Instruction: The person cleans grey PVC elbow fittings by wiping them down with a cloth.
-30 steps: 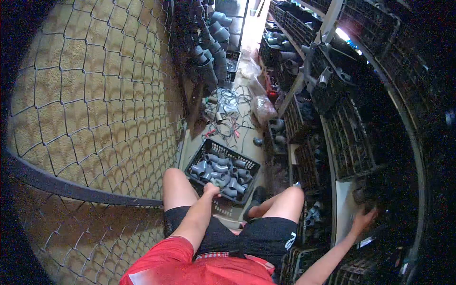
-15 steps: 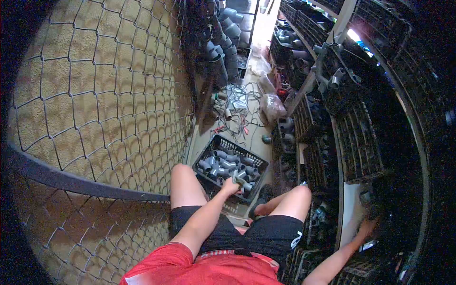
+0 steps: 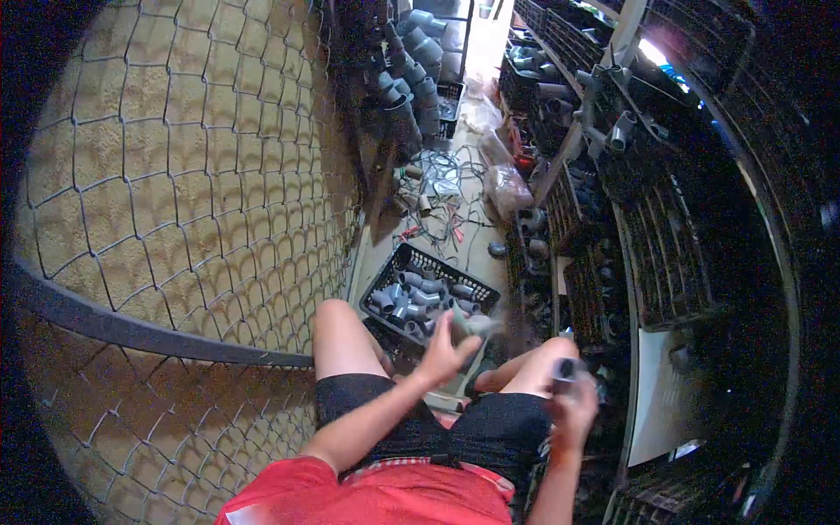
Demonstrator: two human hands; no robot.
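The left hand (image 3: 444, 357) is lifted over the lap, its fingers closed round a grey fitting (image 3: 473, 325). The fitting is gripped by its near end, so most of it sticks out past the fingertips towards the other hand. The right hand (image 3: 575, 409) is raised beside the right knee, wrapped round a small dark piece (image 3: 565, 368) that is too blurred to identify. The two hands are apart but near each other, each turned inward, which brings both things into the middle of the person's view.

Just beyond the left hand, a black crate (image 3: 442, 266) sits on the floor in front of the knees. It is full of loose grey fittings, within easy reach of a seated arm. Past it, tangled cables (image 3: 442, 188) lie along the narrow aisle. A wire fence (image 3: 175, 175) closes off the left side. Shelves (image 3: 665, 254) stacked with more dark crates line the right, close enough to reach from where the person sits.
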